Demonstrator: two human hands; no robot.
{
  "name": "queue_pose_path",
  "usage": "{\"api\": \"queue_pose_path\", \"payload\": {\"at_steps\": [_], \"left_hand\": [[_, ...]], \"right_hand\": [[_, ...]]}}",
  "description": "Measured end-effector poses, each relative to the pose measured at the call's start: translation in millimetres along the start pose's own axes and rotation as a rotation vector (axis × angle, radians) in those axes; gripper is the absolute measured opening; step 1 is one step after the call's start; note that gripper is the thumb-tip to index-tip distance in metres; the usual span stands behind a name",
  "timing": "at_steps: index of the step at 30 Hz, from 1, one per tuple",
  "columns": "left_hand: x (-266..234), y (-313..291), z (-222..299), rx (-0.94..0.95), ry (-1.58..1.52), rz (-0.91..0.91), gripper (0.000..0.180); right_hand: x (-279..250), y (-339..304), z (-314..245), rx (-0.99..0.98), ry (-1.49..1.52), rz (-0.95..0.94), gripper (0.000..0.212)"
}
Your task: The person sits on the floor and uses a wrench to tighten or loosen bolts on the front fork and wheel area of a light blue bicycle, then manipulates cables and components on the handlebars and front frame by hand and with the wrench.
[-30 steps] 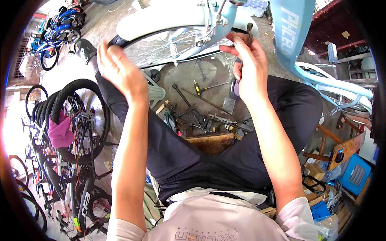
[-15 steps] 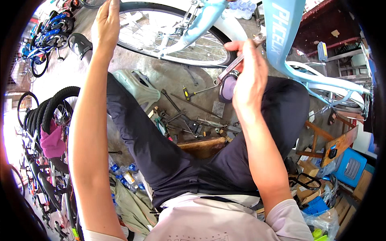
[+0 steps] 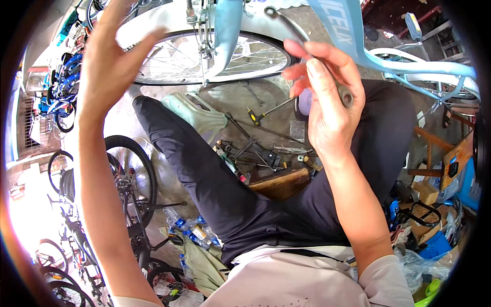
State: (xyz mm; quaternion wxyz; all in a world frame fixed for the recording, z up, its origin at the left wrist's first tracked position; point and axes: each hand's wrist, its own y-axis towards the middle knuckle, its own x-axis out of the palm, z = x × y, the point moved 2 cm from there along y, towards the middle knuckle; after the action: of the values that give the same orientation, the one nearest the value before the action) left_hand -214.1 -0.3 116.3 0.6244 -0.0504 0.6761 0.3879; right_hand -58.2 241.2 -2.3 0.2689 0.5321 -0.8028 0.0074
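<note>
So, wrench [image 3: 290, 24]: in the right hand [image 3: 332, 97], up off the floor; one ring end out past the fingertips, the other showing by the heel of the palm.
Wrench axis: slants upper left to lower right across the palm, far end aimed up and left.
Right-hand fingers: curled round the shank, thumb laid along the near side; grip looks fairly loose.
Left hand [image 3: 108, 64]: fingers extended, thumb held well off them, nothing seen in it; top of the hand leaves the frame.
Fork [image 3: 227, 41]: light blue, left of the wrench's far end, between the two hands; front wheel [image 3: 268, 70] behind it. Wrench-to-fork depth: can't tell from one view.
Nearer hand: right, since it carries the wrench; left is well apart, across the fork.
Frame tube [image 3: 335, 25]: pale capitals on light blue, just right of the wrench, cut by the top edge.
Bottles [image 3: 192, 233]: blue-and-white labels, too small to read.
Shirt [image 3: 302, 271]: faint print at the bottom edge, not legible.
</note>
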Motion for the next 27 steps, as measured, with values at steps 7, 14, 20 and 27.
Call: {"api": "queue_pose_path", "payload": {"at_steps": [7, 14, 20, 27], "left_hand": [[31.5, 36.0, 1.7, -0.036, 0.230, -0.412, 0.062], [36.2, 42.0, -10.3, 0.126, 0.199, -0.367, 0.064], [37.2, 37.0, -4.2, 0.037, 0.153, -0.319, 0.073], [36.2, 42.4, 11.6, 0.014, 0.102, -0.353, 0.061]], "right_hand": [[3.7, -2.0, 15.3, 0.069, 0.048, -0.108, 0.025], [5.7, 1.7, 29.5, 0.320, 0.143, 0.089, 0.015], [23.4, 17.4, 36.7, 0.198, -0.040, 0.013, 0.042], [31.8, 23.2, 47.0, 0.146, -0.009, 0.010, 0.045]]}}
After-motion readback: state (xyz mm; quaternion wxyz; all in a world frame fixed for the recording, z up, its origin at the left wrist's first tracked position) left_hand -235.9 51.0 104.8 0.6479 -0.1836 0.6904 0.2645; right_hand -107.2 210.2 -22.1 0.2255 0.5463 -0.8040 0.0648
